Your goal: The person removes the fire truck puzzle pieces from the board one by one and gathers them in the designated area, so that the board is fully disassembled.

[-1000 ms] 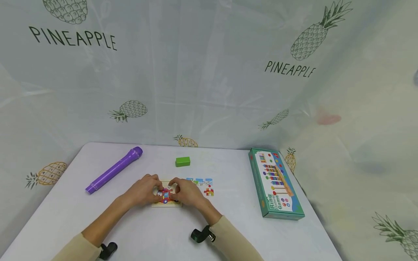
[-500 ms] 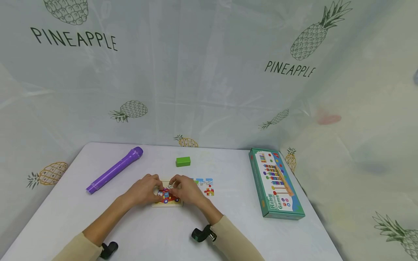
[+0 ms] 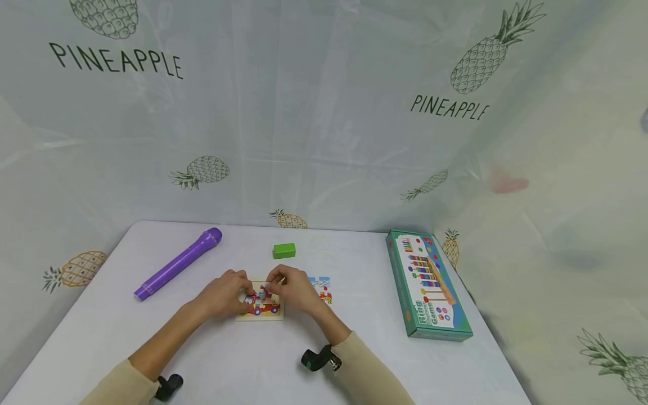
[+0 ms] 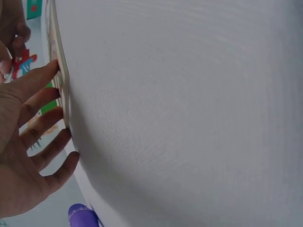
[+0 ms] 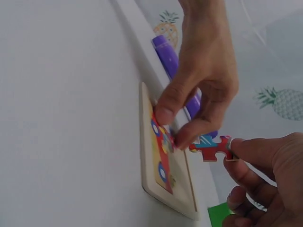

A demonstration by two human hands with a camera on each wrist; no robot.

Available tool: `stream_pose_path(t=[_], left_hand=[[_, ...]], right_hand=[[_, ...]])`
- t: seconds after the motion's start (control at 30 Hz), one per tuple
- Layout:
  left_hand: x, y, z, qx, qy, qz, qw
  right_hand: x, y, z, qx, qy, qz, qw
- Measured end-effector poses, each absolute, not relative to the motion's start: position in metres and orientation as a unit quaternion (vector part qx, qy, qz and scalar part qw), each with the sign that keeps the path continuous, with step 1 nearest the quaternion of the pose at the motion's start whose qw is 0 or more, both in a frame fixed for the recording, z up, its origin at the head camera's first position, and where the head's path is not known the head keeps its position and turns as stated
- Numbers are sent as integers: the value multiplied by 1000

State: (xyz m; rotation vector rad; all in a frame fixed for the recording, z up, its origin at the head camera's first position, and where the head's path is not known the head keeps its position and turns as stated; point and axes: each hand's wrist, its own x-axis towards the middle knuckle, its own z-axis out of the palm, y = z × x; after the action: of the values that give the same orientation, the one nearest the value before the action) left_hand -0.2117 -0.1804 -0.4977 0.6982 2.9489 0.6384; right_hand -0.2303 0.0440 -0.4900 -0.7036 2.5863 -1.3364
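Note:
A small wooden jigsaw puzzle board [image 3: 275, 318] with red vehicle pieces in its frame lies on the white table. My left hand [image 3: 223, 295] rests at the board's left side, thumb and index finger spread over the pieces there. Its other fingers [image 4: 47, 125] extend along the board's edge in the left wrist view. My right hand [image 3: 296, 289] pinches a red and blue jigsaw piece [image 5: 210, 149] between thumb and index finger. That piece is tilted and raised over the board's far part, where bare wood shows in the right wrist view.
Loose jigsaw pieces [image 3: 325, 287] lie right of the board, partly behind my right hand. A green block [image 3: 284, 251] sits behind it. A purple tube with a rounded head [image 3: 177, 264] lies at the left, and a green game box [image 3: 427, 287] stands at the right.
My right hand has moved slightly right and away from the board with the jigsaw piece, uncovering more of the board's right side. My left hand has stayed in place.

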Motion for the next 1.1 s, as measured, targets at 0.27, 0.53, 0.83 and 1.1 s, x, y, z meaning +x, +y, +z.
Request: stream_pose_path(t=[0.27,0.53,0.83,1.1], left_hand=[[-211,-180,-499,224,955,194,22],[-210,-181,-498,221,955,196,21],[-209,-181,-499,219,955,199,18],[-208,-181,-499,221,954,203,12]], right_hand=[[-235,70,-479,-218,874,-429,64],[-242,107,-477,-178,894,-402,91],[-242,125,-487,-165,909,-363,120],[-242,128,-492,-167,917,-346,101]])
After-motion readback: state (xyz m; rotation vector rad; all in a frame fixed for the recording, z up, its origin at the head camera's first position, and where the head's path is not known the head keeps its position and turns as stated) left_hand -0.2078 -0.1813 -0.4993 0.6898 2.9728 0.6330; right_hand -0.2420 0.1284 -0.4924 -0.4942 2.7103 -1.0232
